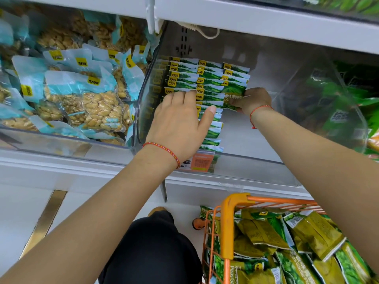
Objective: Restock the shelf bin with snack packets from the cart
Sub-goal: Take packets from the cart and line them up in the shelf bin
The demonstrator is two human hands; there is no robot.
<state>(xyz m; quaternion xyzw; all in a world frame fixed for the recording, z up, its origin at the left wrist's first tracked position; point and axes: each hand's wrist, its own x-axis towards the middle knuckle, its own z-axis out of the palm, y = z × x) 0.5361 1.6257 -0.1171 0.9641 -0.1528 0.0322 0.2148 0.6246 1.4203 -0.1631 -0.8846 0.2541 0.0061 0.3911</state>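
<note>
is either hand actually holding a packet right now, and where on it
The right hand grips a green pea packet by its right edge at the third row. The left hand holds nothing; its straight fingers rest on the packet rows.

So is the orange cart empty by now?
No, the orange cart still holds a heap of green snack packets.

Single view, head-mounted, wide-angle. Faces forward and steeply down onto shelf bin [143, 111], close, within arm's reach. Cart [227, 226] at lower right, floor below. Edges bowed, probably lens distortion. No second view for overlap.
</note>
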